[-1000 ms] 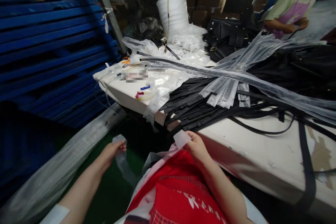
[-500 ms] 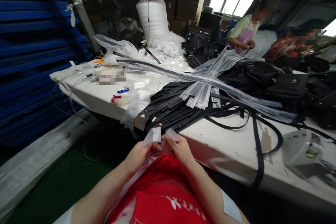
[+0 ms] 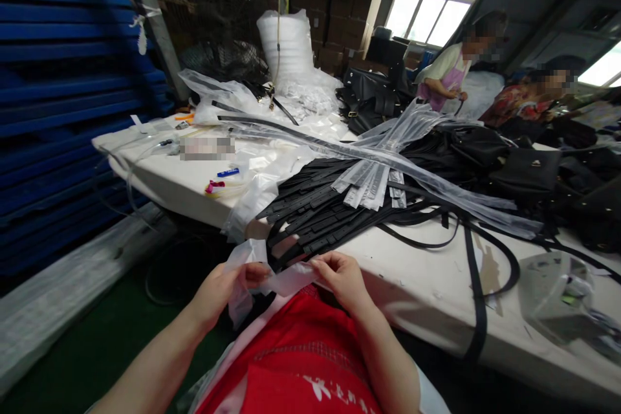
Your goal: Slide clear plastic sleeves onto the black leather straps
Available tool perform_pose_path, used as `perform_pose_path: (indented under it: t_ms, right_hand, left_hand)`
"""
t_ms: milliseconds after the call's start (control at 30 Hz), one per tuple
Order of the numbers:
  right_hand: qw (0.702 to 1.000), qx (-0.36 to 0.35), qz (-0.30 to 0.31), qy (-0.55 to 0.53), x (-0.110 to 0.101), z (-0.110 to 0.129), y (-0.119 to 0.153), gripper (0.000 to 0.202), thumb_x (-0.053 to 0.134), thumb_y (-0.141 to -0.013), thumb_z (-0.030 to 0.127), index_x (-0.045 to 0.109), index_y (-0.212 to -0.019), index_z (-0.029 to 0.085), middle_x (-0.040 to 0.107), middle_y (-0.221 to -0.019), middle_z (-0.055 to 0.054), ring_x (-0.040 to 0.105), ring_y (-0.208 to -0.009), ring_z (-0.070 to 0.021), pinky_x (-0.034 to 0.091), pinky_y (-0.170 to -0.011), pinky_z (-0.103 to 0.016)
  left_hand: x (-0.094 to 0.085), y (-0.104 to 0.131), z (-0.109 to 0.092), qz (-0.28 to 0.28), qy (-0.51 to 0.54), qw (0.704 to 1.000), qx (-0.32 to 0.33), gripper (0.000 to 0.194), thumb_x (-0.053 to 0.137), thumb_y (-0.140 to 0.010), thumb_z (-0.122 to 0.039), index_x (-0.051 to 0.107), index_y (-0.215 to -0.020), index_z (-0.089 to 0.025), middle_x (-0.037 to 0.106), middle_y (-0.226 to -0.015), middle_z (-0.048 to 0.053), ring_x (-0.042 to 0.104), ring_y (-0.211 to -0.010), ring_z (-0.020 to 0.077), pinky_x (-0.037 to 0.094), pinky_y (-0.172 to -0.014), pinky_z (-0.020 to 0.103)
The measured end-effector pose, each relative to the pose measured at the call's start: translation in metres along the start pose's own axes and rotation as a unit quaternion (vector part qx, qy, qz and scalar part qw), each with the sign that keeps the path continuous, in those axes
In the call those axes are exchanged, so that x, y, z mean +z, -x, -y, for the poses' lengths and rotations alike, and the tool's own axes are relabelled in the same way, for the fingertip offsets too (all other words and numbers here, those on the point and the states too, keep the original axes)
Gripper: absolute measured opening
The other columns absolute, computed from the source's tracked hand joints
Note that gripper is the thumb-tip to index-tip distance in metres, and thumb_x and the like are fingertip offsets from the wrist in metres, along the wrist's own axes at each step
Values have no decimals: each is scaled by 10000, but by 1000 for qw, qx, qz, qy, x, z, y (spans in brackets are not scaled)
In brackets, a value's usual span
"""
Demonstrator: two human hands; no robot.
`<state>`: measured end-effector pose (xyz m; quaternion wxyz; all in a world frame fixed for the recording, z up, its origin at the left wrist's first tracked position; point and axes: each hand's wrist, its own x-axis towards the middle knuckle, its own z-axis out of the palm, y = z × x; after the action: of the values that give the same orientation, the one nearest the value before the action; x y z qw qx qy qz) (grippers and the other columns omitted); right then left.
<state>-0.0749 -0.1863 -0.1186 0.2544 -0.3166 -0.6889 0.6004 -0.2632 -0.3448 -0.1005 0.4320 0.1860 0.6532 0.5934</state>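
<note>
Between my hands, just in front of the table's edge, stretches a translucent plastic bag (image 3: pixel 290 280). My left hand (image 3: pixel 231 281) is closed on its left part, which bunches up above and hangs below the fingers. My right hand (image 3: pixel 342 273) pinches the other end between thumb and fingers. Just beyond my hands lies a heap of black straps (image 3: pixel 320 200) on the white table (image 3: pixel 388 259). Several long clear plastic sleeves (image 3: pixel 373 171) are spread over the straps.
A blue marker (image 3: pixel 228 173) lies at the left of the table. Black bags (image 3: pixel 524 171) pile up on the right, near a clear plastic container (image 3: pixel 555 297). A roll of white foam (image 3: pixel 286 39) stands at the back. Two people (image 3: pixel 444 77) work across the table. Blue stacked panels (image 3: pixel 72 77) rise at left.
My hands have moved apart, the left one leftward and the right one slightly right, and the plastic bag is now drawn out between them. The view has shifted slightly.
</note>
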Motion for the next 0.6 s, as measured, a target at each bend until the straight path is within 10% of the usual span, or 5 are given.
perform_pose_path:
  t_ms: [133,300,433,600]
  right_hand:
    - [994,-46,21,94,13,7,5,172,660,-773,294,674,-654,169,659,-619,-18,553,-568,-138,413,-558,-248]
    - [992,-72,69,78,28,11,10,84,648,-767,230,715,-748,184,700,-724,-29,615,-678,-156,462,-651,-259]
    - [998,-22,52,3,24,6,8,231,727,-700,268,703,-913,184,692,-765,-20,595,-656,-144,461,-619,-250]
    - [993,64,36,-96,20,1,2,221,760,-665,364,673,-679,161,630,-591,6,504,-520,-103,412,-536,-233]
  left_hand:
    - [4,8,-2,14,-7,1000,0,494,654,-653,-600,747,-688,-116,730,-1067,151,658,-648,197,501,-544,262]
    - [34,17,7,155,89,981,-75,541,675,-670,-612,758,-741,-83,742,-706,138,654,-555,187,485,-503,233]
    - [40,16,12,97,174,977,-73,491,690,-711,-552,758,-769,-69,760,-812,153,703,-722,224,546,-687,266]
    - [33,16,9,76,181,978,-76,487,617,-796,-538,747,-766,-70,758,-782,150,708,-722,236,545,-691,290]
